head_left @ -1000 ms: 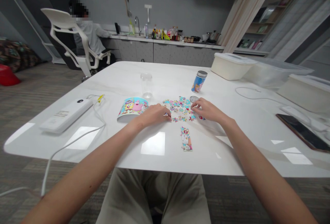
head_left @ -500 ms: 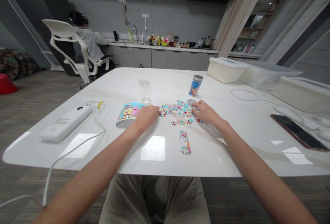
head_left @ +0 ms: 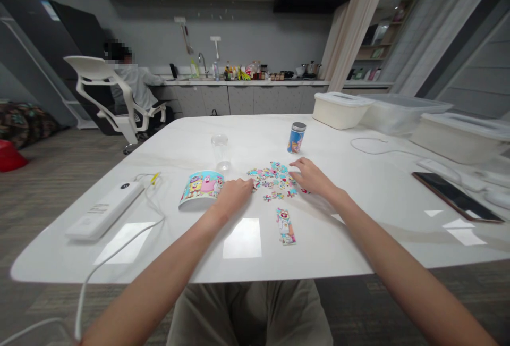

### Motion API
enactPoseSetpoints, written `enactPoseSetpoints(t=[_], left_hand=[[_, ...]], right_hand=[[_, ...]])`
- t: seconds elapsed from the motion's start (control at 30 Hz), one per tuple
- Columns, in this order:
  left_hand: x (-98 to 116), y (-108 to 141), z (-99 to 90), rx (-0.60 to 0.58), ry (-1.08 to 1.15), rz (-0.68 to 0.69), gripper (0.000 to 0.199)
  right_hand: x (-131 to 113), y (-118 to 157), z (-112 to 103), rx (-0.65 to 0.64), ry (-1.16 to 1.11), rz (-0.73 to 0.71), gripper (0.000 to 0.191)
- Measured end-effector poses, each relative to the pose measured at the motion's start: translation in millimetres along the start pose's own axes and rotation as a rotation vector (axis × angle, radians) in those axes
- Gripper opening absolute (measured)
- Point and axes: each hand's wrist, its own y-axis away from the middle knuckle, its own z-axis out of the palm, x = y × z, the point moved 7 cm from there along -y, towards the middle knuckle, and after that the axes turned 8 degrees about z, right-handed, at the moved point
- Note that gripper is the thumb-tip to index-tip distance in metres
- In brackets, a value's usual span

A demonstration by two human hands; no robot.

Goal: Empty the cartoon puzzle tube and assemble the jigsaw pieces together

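Loose jigsaw puzzle pieces [head_left: 274,180] lie in a colourful pile on the white table. At the pile's left edge is my left hand [head_left: 236,196], its fingers curled together; whatever is in them is hidden. My right hand [head_left: 313,178] hovers at the right edge, thumb and index finger apart, with no held piece visible. Nearer to me lies a joined strip of puzzle [head_left: 286,227] showing a cartoon figure. A curved cartoon picture sheet [head_left: 202,187] stands left of my left hand, partly covered by it. Behind are a clear jar [head_left: 221,152] and a blue picture canister [head_left: 296,138] with a silver lid.
A white power bank [head_left: 105,210] with a cable lies on the left of the table [head_left: 171,253]. On the right are a phone [head_left: 456,196], a charging cable and several storage boxes [head_left: 342,110]. A person [head_left: 135,88] sits in a chair beyond.
The view has tilted up, so the table sits lower. My right hand has shifted slightly left over the pile's edge, and the silver disc beside it no longer shows. My left hand stays by the pieces.
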Motion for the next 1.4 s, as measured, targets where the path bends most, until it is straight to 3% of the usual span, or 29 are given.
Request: enactPoseSetpoints(t=[0.13, 0.2, 0.3, 0.47, 0.67, 1.23, 1.4], left_hand=[[12, -4, 5.5, 0.009, -0.013, 0.041, 0.034], [15, -6, 5.9, 0.017, -0.016, 0.051, 0.034], [15, -8, 5.0, 0.022, -0.020, 0.045, 0.035], [13, -8, 1.3, 0.033, -0.028, -0.010, 0.039], [2, -5, -0.8, 0.065, -0.022, -0.184, 0.053], [13, -4, -4.6, 0.068, 0.066, -0.054, 0.035], [9, -1, -4.7, 0.076, 0.073, -0.111, 0.038]], right_hand=[[-19, 5, 27, -0.137, -0.095, -0.045, 0.059], [-28, 9, 40, -0.235, -0.093, -0.073, 0.063], [-38, 14, 47, -0.278, -0.094, -0.112, 0.063], [-49, 17, 45, -0.253, -0.119, -0.161, 0.062], [-48, 14, 47, -0.208, -0.172, -0.142, 0.050], [-43, 15, 38, -0.193, -0.350, -0.123, 0.047], [-44, 18, 31, -0.145, -0.380, -0.145, 0.044]])
